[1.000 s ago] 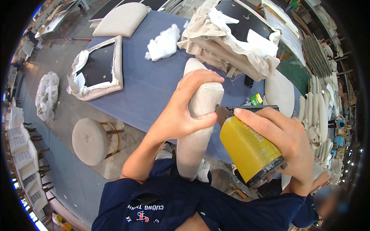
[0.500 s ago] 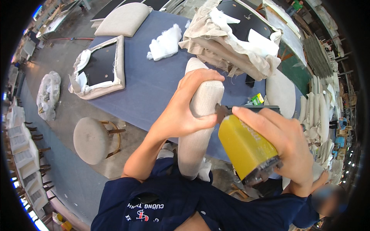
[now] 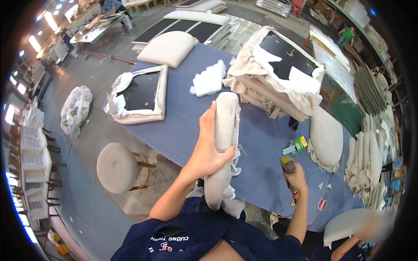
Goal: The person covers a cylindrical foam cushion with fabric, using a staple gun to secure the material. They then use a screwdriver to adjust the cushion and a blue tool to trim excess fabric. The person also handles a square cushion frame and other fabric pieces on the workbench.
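Navy shirt point(image 3: 196, 230) with white lettering point(image 3: 170, 239); left hand point(image 3: 207, 150) grasps beige cushion point(image 3: 225, 119), right hand point(image 3: 297, 179) grips yellow tool point(image 3: 287, 165) near scissors point(image 3: 321, 204), green-yellow box point(image 3: 300, 143)

Fisheye view, bright and evenly lit.
Glare came from white, glowing rectangular panels point(image 3: 35, 44), upper left; rim curved into black; round, pale patch point(image 3: 378, 225), lower right, was blurred.

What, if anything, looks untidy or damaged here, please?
Nothing looks clearly damaged, but ragged white material hangs from the padded piece in the left hand, and a torn-looking clump of wadding lies loose on the blue table; both look untidy.
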`<state>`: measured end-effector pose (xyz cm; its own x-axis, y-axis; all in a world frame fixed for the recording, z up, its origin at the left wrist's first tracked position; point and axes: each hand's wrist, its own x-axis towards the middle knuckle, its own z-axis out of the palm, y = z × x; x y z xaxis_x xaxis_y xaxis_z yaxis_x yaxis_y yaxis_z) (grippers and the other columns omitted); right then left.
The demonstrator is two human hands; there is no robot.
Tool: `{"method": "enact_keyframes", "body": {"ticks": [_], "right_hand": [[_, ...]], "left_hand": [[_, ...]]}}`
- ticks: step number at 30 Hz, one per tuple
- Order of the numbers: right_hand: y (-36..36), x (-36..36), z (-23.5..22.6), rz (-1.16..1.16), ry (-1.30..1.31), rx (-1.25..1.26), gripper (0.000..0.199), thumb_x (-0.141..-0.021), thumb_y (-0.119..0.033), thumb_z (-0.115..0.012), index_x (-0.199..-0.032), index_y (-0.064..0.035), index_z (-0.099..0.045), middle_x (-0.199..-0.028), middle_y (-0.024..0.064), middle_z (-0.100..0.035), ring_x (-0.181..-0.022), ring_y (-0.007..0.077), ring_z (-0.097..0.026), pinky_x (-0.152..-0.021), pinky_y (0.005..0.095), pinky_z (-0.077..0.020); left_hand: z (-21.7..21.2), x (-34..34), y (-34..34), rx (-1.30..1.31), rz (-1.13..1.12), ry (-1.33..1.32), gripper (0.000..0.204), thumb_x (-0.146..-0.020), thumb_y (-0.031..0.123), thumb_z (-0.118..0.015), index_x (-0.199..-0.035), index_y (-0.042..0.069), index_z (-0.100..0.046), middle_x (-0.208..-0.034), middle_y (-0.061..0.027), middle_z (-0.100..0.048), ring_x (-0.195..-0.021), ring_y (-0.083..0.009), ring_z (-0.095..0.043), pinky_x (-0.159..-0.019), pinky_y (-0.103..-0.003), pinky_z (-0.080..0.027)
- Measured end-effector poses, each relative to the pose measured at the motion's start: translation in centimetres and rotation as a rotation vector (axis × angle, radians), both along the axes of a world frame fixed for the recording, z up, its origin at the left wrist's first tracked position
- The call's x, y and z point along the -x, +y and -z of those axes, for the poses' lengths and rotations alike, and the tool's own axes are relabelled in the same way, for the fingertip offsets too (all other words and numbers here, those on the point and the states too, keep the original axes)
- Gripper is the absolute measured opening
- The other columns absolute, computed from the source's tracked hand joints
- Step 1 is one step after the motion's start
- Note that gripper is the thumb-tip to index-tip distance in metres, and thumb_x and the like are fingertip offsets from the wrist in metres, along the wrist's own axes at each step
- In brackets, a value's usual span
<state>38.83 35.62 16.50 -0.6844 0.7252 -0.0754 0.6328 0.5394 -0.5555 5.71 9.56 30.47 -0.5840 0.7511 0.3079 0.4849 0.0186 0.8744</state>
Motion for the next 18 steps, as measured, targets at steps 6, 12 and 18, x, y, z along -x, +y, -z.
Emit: {"method": "enact_keyframes", "body": {"ticks": [6,12,18], "right_hand": [[-0.4,-2.7,14.2,0.299,-0.381,-0.046,0.096,-0.073,0.003,-0.076,-0.161,-0.0119,-0.039,-0.144,0.0276,-0.045,-0.130,0.0502,-0.052,-0.107,0.0511,-0.0477],[-4.2,2.1,12.1,0.150,0.512,0.955,0.105,-0.076,0.011,-0.074,-0.166,-0.0146,-0.028,-0.168,0.0191,-0.025,-0.153,0.0425,-0.033,-0.121,0.0558,-0.0361],[-6.8,7.3,8.5,-0.115,0.814,1.054,0.084,-0.079,0.005,-0.081,-0.153,-0.0004,-0.043,-0.150,0.0114,-0.054,-0.134,0.0213,-0.055,-0.110,0.0364,-0.0463]], "left_hand": [[-0.2,6.1,-7.9,-0.023,0.201,-0.165,0.107,-0.072,0.011,-0.077,-0.165,0.002,-0.024,-0.162,-0.0160,-0.039,-0.148,-0.0259,-0.039,-0.124,-0.041,-0.027],[4.2,6.4,-12.4,-0.163,-0.267,-0.144,0.064,-0.104,0.032,-0.061,-0.155,0.000,-0.042,-0.139,-0.0139,-0.059,-0.127,-0.0234,-0.054,-0.112,-0.037,-0.040],[8.3,9.8,-11.6,-0.236,-0.473,-0.164,0.048,-0.112,0.038,-0.050,-0.144,0.002,-0.056,-0.083,0.0059,-0.056,-0.068,-0.0035,-0.045,-0.059,-0.021,-0.036]]}}
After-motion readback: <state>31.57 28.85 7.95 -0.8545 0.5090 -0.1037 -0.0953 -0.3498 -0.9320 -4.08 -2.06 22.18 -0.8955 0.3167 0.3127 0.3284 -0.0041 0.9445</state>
